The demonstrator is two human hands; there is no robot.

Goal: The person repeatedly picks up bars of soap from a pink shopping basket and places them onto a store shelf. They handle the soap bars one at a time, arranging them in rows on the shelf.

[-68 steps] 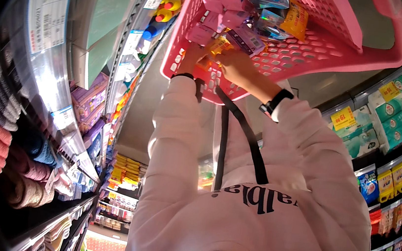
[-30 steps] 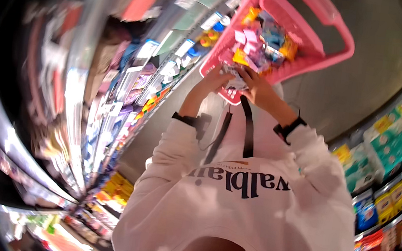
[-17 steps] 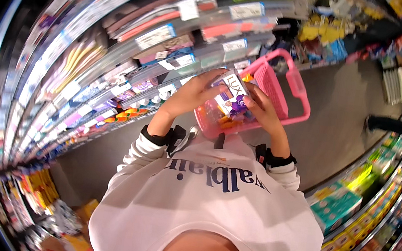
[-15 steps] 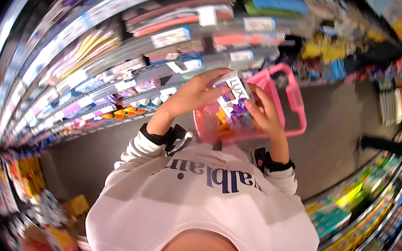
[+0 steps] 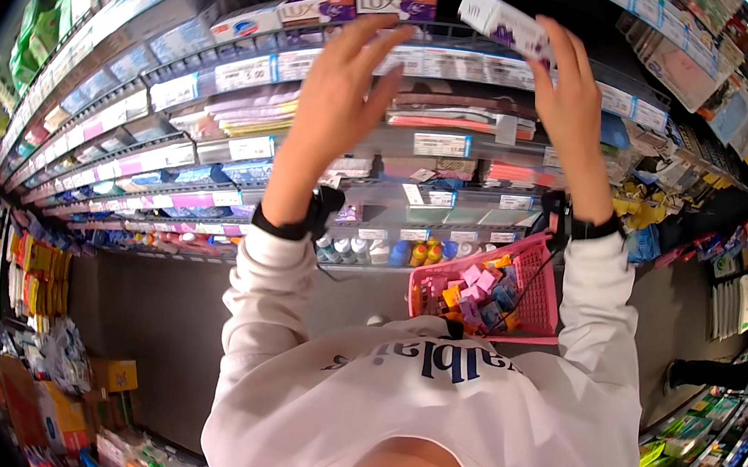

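Observation:
Both my arms reach up and forward to the upper shelf (image 5: pixel 371 56). My right hand (image 5: pixel 572 95) grips one end of a white and purple soap box (image 5: pixel 506 27), which it holds tilted above the shelf's front edge. My left hand (image 5: pixel 340 87), fingers apart, holds nothing. It hovers in front of a matching soap box (image 5: pixel 397 2) and another soap box (image 5: pixel 319 6) beside it, both lying on the shelf. Behind the held box, the shelf's depth is dark.
Lower shelves hold folded towels (image 5: pixel 254 111) and several small bottles (image 5: pixel 427 253). A pink basket (image 5: pixel 553 295) with small coloured packs in it is below my right forearm. Farther right, a person's dark-clothed leg (image 5: pixel 710 374) shows beside more shelves.
The soap box has gone from between both hands, above the basket, up to the shelf in my right hand. My left hand has let go and risen too. The view has shifted.

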